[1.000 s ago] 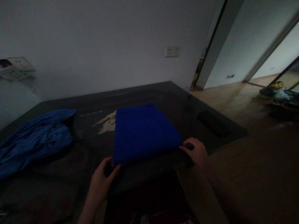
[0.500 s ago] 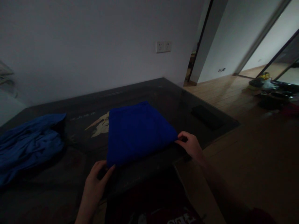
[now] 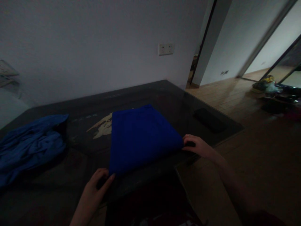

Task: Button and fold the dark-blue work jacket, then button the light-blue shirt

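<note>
Dimly, folded cloth (image 3: 143, 138) (underside hidden).

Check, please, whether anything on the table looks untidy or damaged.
The crumpled cloth on the left looks untidy: its wrinkles contrast with the smooth folded cloth between the left hand and right hand. No damage shows, but the picture is dark.

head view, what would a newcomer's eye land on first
Most likely the vivid blue folded cloth near the centre of the view, on the dark table, with the left hand and right hand at its near corners. Next might come the duller, crumpled cloth at the left, then the pale double socket on the wall behind.
</note>
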Available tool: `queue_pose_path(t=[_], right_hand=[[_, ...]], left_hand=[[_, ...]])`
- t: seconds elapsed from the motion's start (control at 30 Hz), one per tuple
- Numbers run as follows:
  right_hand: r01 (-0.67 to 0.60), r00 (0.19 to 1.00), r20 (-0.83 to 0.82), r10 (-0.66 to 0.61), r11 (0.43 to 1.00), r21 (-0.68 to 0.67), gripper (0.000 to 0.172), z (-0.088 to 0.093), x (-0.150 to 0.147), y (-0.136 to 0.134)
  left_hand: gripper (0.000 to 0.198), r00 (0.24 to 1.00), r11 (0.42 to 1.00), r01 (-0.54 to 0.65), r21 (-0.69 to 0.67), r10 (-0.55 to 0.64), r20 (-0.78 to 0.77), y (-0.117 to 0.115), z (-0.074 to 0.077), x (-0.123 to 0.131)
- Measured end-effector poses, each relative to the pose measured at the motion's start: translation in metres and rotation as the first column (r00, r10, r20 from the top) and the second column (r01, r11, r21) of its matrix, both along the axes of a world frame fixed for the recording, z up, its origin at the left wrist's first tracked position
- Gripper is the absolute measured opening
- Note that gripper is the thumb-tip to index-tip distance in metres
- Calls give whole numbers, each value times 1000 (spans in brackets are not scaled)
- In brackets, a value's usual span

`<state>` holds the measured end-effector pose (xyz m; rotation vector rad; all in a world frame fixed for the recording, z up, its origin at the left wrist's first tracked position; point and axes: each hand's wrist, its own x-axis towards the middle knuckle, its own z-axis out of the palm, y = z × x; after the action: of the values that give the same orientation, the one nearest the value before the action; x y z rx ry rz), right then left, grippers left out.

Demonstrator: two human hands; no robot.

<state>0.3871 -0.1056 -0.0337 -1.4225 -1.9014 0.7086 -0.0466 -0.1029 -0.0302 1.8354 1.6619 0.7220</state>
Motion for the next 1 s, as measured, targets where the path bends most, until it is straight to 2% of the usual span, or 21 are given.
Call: queue_pose_path(t=[0.1,0.2,0.27,0.33,0.5,0.7,0.77,0.87,0.93,1.0], right_hand=[[57,997,45,-57,998,3,34,-3,-7,-1],[193,974,103,-199,979,65,43,-9,-18,1],[265,954,115,-276,959,99,46,-16,-23,2],[287,945,128,-300,951,115,47,-21,-24,3],[205,949,211,-235,966,155,45,-19,-19,5],[97,992,72,-103,992,80,35,-9,-3,4],[81,995,47,-83,995,58,30,-10,2,3],[68,995,73,-71,997,44,26,-13,3,3],[87,991,95,-93,994,60,21,-16,1,5],[123,986,103,-132,989,86,16,-18,-3,5]], left_hand=[[55,999,998,25,65,-22,-41,3,0,5],[53,993,993,6,114,8,-118,11,-1,12],[50,987,993,-25,119,43,-154,14,-4,15],[47,982,994,-35,107,54,-180,14,-7,17],[42,955,993,-56,108,85,-284,10,-6,22],[40,960,992,-49,115,79,-270,9,-6,18],[43,956,975,-115,188,161,-247,9,3,14],[56,930,906,-189,379,289,-227,15,27,14],[52,942,876,-120,467,249,-226,25,44,24],[44,957,868,29,496,119,-264,36,53,40]])
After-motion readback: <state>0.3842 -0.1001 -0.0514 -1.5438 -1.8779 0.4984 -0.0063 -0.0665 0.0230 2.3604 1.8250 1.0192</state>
